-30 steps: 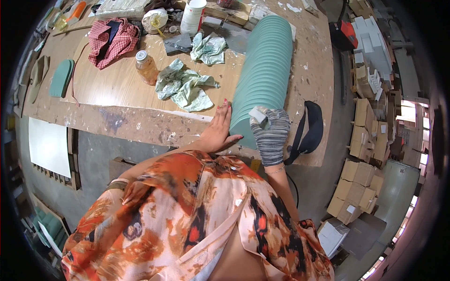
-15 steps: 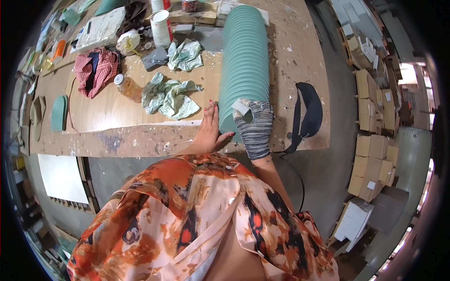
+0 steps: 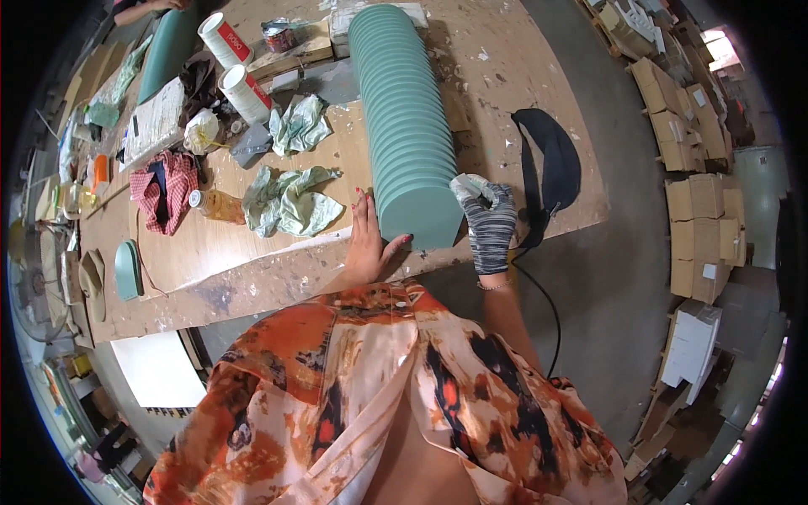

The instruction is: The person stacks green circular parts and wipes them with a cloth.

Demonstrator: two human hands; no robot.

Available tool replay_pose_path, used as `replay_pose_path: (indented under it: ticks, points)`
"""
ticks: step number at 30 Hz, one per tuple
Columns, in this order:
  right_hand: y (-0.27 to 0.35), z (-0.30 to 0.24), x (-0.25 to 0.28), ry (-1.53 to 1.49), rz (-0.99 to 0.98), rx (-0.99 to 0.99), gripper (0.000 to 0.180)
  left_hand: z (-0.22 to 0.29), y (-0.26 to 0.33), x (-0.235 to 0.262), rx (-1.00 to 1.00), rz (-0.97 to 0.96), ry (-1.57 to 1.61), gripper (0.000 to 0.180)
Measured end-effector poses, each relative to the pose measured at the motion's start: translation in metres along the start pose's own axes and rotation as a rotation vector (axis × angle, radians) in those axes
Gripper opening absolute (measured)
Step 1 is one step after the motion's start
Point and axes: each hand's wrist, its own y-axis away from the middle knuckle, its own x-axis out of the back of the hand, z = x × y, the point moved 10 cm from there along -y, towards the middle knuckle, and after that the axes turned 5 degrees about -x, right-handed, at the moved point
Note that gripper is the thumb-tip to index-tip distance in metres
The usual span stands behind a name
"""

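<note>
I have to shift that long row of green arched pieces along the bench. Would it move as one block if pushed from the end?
Probably not. The row of green pieces looks like many separate thin slabs standing on edge, so a push could fan or topple them. The left hand and gloved right hand flank its near end, suggesting it needs bracing. It likely feels heavy together.

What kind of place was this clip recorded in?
Probably a small workshop or factory floor: a paint-spattered wooden workbench, a long row of identical green arch-shaped pieces between the person's hands, and stacked cardboard boxes along the concrete floor.
</note>
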Motion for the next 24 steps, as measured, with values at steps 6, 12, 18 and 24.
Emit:
replay_pose_path:
  ticks: [6,12,18,24]
  points:
    - [-0.002,0.01,0.005,-0.072,0.003,0.049,0.03,-0.005,0.0,-0.004,-0.047,-0.004,0.039,0.097]
    - [0.003,-0.003,-0.002,0.021,0.02,0.085,0.03,-0.002,0.001,-0.006,-0.14,-0.023,-0.006,0.092]
    - [0.0,0.065,0.022,-0.22,0.003,-0.064,0.028,0.0,-0.002,-0.007,-0.12,-0.045,0.054,0.092]
    - [0.002,0.051,0.013,-0.334,0.026,-0.095,0.03,-0.002,0.001,-0.005,-0.135,-0.059,0.058,0.089]
